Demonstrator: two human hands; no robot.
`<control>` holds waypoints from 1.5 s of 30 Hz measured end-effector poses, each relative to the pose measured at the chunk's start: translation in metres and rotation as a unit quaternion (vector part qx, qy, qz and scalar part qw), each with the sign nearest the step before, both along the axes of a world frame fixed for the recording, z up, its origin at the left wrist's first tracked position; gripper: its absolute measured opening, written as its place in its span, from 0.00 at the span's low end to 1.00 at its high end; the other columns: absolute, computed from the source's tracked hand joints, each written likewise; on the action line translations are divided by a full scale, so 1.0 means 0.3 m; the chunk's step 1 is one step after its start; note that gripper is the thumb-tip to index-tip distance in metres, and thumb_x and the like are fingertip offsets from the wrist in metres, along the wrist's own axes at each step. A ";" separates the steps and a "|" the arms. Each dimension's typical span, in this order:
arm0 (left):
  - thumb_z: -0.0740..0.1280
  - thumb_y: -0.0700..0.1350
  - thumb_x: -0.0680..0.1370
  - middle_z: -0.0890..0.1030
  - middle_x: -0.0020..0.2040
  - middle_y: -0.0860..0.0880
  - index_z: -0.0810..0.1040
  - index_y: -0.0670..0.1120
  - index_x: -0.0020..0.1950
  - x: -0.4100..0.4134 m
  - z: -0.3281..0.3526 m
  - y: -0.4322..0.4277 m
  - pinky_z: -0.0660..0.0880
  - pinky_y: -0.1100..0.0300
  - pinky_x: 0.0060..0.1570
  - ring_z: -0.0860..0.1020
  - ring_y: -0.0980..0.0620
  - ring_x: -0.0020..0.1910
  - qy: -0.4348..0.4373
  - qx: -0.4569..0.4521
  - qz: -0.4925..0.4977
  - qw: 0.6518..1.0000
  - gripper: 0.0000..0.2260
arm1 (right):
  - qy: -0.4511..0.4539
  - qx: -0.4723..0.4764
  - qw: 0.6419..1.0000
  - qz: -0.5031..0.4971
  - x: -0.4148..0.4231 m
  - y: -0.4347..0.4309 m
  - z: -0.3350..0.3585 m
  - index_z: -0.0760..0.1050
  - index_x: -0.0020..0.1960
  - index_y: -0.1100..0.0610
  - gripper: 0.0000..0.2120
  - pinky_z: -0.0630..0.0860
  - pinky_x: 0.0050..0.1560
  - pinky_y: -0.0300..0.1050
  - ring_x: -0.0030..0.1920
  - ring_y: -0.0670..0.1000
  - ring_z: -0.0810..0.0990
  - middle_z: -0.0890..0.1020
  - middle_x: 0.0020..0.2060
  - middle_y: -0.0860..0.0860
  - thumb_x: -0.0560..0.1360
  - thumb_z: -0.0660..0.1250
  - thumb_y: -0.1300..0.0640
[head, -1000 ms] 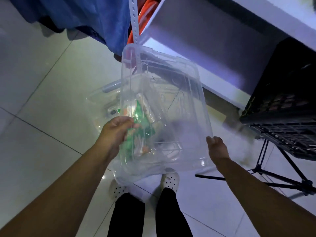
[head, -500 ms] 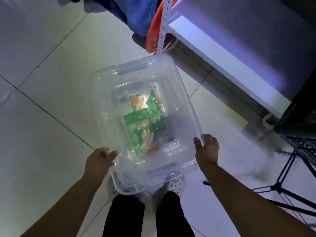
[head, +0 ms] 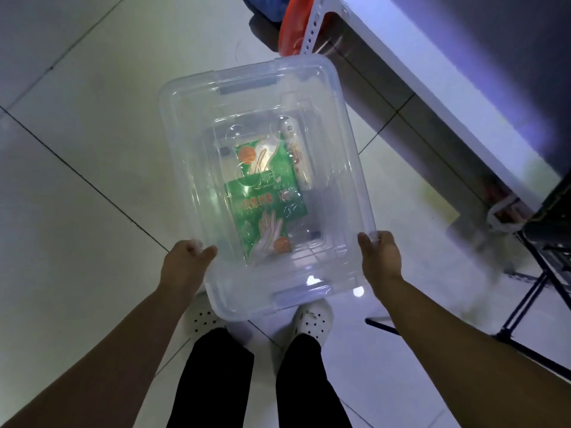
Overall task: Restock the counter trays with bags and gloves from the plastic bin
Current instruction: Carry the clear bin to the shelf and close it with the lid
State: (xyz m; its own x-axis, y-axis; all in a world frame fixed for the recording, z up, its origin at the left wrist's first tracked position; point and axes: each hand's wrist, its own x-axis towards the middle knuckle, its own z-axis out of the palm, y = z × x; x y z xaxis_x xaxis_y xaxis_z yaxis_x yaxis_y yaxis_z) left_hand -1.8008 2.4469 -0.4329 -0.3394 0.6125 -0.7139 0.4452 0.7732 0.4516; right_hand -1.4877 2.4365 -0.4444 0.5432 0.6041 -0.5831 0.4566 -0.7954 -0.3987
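Holds clear, lidded plastic bin [head: 191, 168] level above tiled floor [head: 77, 180]: left grip [head: 185, 267] curled on its left rim, right grip [head: 381, 261] curled on right rim; green glove packets [head: 265, 208] and whitish roll [head: 298, 152] lying inside

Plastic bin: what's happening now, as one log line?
plastic bin: lid on, held above shoes | left hand: grips left side | right hand: grips right side | inside: green glove packs, white roll

Floor: pale glossy tiles [head: 92, 156], dark grout lines.
Shelf: white board [head: 432, 88] on a perforated metal post [head: 312, 35].
Orange object [head: 289, 29]: behind the post (too blurred to identify).
Tripod [head: 530, 298]: black legs, lower right.
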 end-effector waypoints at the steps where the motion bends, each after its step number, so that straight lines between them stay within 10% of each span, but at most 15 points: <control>1: 0.69 0.44 0.73 0.78 0.35 0.41 0.76 0.33 0.42 0.012 -0.002 -0.001 0.73 0.52 0.41 0.77 0.44 0.36 -0.014 -0.001 0.007 1.000 0.13 | -0.012 0.011 1.000 0.009 0.016 0.026 0.002 0.70 0.57 0.65 0.17 0.72 0.52 0.51 0.53 0.63 0.77 0.78 0.50 0.63 0.77 0.64 0.52; 10: 0.69 0.44 0.74 0.78 0.32 0.42 0.75 0.35 0.37 0.212 -0.049 0.027 0.78 0.42 0.53 0.78 0.44 0.36 -0.108 -0.045 0.089 0.989 0.13 | -0.081 0.029 0.994 0.073 0.181 0.308 0.000 0.72 0.61 0.63 0.20 0.72 0.54 0.48 0.56 0.63 0.76 0.78 0.56 0.63 0.77 0.61 0.49; 13: 0.71 0.49 0.72 0.81 0.48 0.38 0.77 0.32 0.50 0.236 -0.045 0.016 0.76 0.47 0.56 0.81 0.43 0.45 -0.036 -0.058 0.063 0.996 0.19 | -0.065 0.051 0.996 0.031 0.176 0.276 0.001 0.69 0.65 0.61 0.21 0.72 0.63 0.52 0.61 0.61 0.74 0.76 0.61 0.61 0.77 0.62 0.50; 17: 0.77 0.48 0.66 0.63 0.72 0.39 0.56 0.39 0.73 0.268 0.013 0.017 0.61 0.48 0.69 0.61 0.41 0.70 0.153 0.075 -0.074 0.983 0.44 | -0.073 0.074 0.987 -0.125 0.085 0.116 0.028 0.62 0.70 0.65 0.29 0.65 0.69 0.53 0.67 0.61 0.67 0.69 0.66 0.62 0.75 0.67 0.53; 22: 0.78 0.50 0.64 0.61 0.75 0.40 0.61 0.48 0.74 0.311 0.019 0.054 0.57 0.44 0.70 0.58 0.39 0.74 0.176 0.183 -0.476 0.842 0.43 | 0.111 0.002 0.953 -0.282 -0.046 -0.038 0.026 0.55 0.73 0.64 0.39 0.66 0.64 0.47 0.64 0.55 0.70 0.68 0.68 0.58 0.72 0.71 0.50; 27: 0.76 0.52 0.66 0.51 0.78 0.43 0.52 0.51 0.76 0.318 -0.004 0.050 0.53 0.44 0.72 0.51 0.42 0.76 0.182 0.127 -0.559 0.799 0.46 | 0.267 -0.047 0.902 -0.337 -0.098 -0.078 0.011 0.67 0.65 0.62 0.26 0.71 0.66 0.58 0.58 0.62 0.76 0.75 0.59 0.63 0.72 0.72 0.55; 33: 0.79 0.52 0.62 0.59 0.76 0.40 0.60 0.49 0.75 0.343 -0.005 0.017 0.58 0.41 0.69 0.58 0.39 0.74 0.176 0.144 -0.560 0.797 0.46 | 0.081 -0.012 0.954 -0.287 -0.092 -0.091 0.009 0.76 0.45 0.64 0.15 0.71 0.31 0.39 0.33 0.48 0.77 0.79 0.36 0.54 0.67 0.74 0.54; 39: 0.77 0.55 0.62 0.69 0.71 0.39 0.70 0.48 0.70 0.465 -0.001 0.002 0.66 0.38 0.65 0.68 0.39 0.69 0.156 0.206 -0.576 0.776 0.38 | -0.062 0.052 0.972 -0.221 0.072 0.011 0.019 0.65 0.27 0.58 0.16 0.65 0.31 0.42 0.26 0.52 0.67 0.73 0.30 0.58 0.66 0.71 0.58; 45: 0.62 0.53 0.77 0.53 0.78 0.46 0.55 0.51 0.75 0.547 0.007 0.056 0.48 0.48 0.73 0.52 0.46 0.76 0.090 0.194 -0.601 0.770 0.29 | -0.106 0.035 0.977 -0.180 0.223 0.087 0.019 0.74 0.36 0.61 0.09 0.69 0.36 0.44 0.35 0.58 0.75 0.79 0.41 0.64 0.68 0.69 0.57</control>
State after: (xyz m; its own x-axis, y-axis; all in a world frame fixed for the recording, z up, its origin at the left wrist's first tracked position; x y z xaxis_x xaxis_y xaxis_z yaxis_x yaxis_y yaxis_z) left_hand -1.6367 2.4635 -0.4307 0.5669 0.7174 -0.4049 0.8164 -0.4236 0.3925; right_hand -1.4209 2.4627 -0.4386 0.8320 0.3858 -0.3985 0.2303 -0.8939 -0.3846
